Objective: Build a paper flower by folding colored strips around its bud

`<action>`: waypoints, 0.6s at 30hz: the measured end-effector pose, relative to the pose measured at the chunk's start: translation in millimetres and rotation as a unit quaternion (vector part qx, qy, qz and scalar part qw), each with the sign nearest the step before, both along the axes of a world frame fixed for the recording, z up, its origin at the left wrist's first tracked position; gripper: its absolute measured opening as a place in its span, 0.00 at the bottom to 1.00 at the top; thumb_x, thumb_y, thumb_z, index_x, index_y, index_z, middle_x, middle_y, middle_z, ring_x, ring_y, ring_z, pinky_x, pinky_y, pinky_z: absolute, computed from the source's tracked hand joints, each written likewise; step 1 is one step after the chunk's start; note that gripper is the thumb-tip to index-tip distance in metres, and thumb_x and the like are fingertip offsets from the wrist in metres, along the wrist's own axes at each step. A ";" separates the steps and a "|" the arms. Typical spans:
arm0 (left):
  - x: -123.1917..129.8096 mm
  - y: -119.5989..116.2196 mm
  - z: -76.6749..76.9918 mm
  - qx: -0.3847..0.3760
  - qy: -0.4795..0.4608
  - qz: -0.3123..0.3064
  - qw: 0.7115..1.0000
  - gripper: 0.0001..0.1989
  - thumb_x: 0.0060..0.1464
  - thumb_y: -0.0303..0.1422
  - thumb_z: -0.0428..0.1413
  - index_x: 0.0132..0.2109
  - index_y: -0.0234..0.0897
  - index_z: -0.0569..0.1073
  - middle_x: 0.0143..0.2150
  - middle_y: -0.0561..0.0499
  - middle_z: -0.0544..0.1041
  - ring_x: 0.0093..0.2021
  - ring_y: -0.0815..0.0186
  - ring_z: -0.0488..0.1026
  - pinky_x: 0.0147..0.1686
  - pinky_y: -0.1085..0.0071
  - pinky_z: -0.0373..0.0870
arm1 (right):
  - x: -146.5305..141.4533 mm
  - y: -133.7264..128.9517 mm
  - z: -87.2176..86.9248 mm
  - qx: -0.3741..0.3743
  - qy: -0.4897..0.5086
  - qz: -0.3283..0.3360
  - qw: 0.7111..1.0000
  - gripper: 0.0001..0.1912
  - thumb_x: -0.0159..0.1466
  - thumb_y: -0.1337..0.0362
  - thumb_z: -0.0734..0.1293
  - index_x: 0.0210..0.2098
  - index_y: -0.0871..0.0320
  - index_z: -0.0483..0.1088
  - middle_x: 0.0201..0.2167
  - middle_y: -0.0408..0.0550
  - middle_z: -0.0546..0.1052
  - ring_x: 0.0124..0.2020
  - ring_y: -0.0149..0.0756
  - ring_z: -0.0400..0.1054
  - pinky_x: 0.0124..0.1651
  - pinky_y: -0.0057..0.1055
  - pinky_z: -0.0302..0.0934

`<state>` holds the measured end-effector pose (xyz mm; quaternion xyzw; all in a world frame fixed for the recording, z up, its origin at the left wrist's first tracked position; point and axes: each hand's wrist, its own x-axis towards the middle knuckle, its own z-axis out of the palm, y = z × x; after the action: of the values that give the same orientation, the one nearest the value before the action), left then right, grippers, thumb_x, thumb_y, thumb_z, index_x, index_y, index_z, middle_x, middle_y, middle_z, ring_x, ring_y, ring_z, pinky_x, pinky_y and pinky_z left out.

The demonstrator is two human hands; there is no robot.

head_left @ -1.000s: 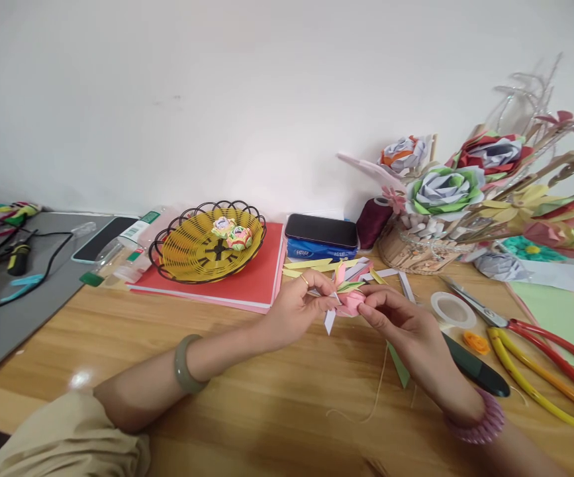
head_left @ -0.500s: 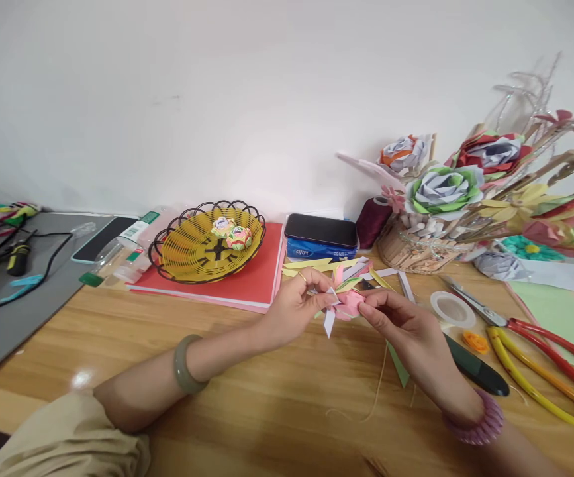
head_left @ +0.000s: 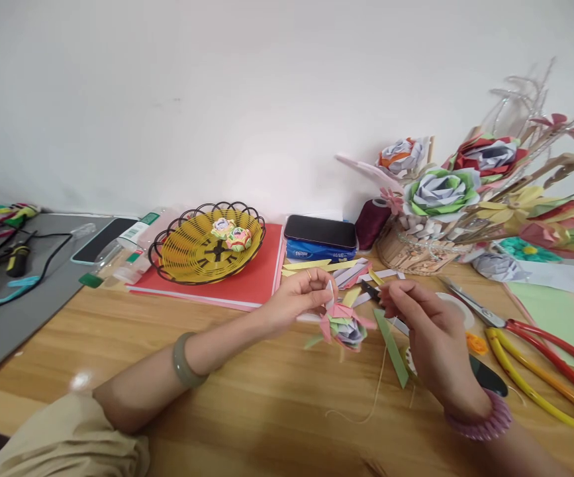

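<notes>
My left hand [head_left: 299,299] pinches a white strip end of a folded paper flower [head_left: 349,328]. The flower, in pink, green and white, hangs just right of those fingertips, above the wooden table. To the right of the flower, my right hand [head_left: 428,338] is raised with its fingers curled together; whether anything small is between them I cannot make out. Cut paper strips [head_left: 353,273] in yellow, white and pink lie behind the hands. A green strip [head_left: 392,348] and a thin thread [head_left: 377,391] rest between the flower and my right hand.
A yellow woven basket [head_left: 187,255] with two small paper flowers sits on red paper [head_left: 271,265]. Behind stand a blue pack [head_left: 311,251] with a phone [head_left: 321,232] and a dark thread spool [head_left: 372,222]. Scissors [head_left: 495,319] lie right, below a flower-filled holder [head_left: 408,248].
My right hand has let go of the flower and moved right. The flower has turned, so its layered centre now shows while my left hand still holds it.
</notes>
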<state>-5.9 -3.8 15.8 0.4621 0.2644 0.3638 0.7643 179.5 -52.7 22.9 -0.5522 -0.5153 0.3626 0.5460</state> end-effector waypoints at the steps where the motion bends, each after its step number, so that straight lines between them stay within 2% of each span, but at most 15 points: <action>1: -0.3 0.3 0.2 -0.007 0.005 -0.013 1.000 0.17 0.40 0.38 0.62 0.32 0.33 0.65 0.28 0.56 0.68 0.25 0.77 0.65 0.24 0.81 0.63 | -0.9 0.0 0.9 -0.003 -0.021 0.013 1.000 0.10 0.59 0.54 0.63 0.31 0.53 0.71 0.32 0.45 0.73 0.35 0.37 0.65 0.36 0.31 0.60; 4: -0.8 1.3 -0.5 -0.029 0.004 -0.024 0.999 0.18 0.39 0.38 0.63 0.31 0.33 0.65 0.28 0.55 0.68 0.25 0.76 0.66 0.25 0.80 0.64 | -5.9 -0.2 5.4 -0.041 -0.064 0.090 0.993 0.13 0.58 0.52 0.63 0.34 0.54 0.72 0.37 0.46 0.74 0.41 0.41 0.66 0.41 0.33 0.61; 6: -0.8 1.9 -1.5 -0.042 0.000 -0.025 0.999 0.18 0.38 0.38 0.64 0.31 0.33 0.65 0.28 0.55 0.69 0.27 0.75 0.67 0.26 0.78 0.65 | -9.5 -0.3 8.1 -0.077 -0.057 0.145 0.985 0.13 0.57 0.52 0.64 0.34 0.55 0.72 0.35 0.46 0.75 0.39 0.40 0.68 0.40 0.32 0.63; 8: -0.7 2.2 -2.8 -0.053 0.010 -0.033 0.998 0.19 0.36 0.38 0.64 0.30 0.33 0.65 0.29 0.54 0.70 0.28 0.73 0.69 0.29 0.76 0.66 | -12.3 -0.3 8.8 -0.097 -0.039 0.172 0.979 0.13 0.56 0.53 0.65 0.34 0.56 0.71 0.33 0.45 0.75 0.36 0.38 0.68 0.37 0.31 0.63; 13: 0.2 1.7 -6.0 -0.066 0.064 -0.066 0.994 0.17 0.35 0.37 0.64 0.28 0.31 0.67 0.27 0.52 0.71 0.28 0.71 0.70 0.32 0.73 0.67 | -13.5 -0.3 1.6 -0.115 -0.032 0.173 0.978 0.13 0.55 0.53 0.67 0.29 0.58 0.69 0.27 0.43 0.73 0.29 0.33 0.66 0.33 0.29 0.61; 18: 2.4 2.5 -6.7 -0.070 0.093 -0.037 0.992 0.13 0.37 0.34 0.62 0.30 0.32 0.68 0.27 0.52 0.73 0.28 0.70 0.71 0.32 0.70 0.67 | -13.3 1.3 -7.8 -0.125 -0.036 0.151 0.980 0.15 0.52 0.52 0.69 0.30 0.59 0.70 0.28 0.45 0.74 0.29 0.34 0.66 0.32 0.29 0.61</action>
<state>-3.5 -1.3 9.1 0.4492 0.3417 0.2709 0.7798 166.2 -51.4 15.1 -0.5446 -0.5629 0.4824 0.3922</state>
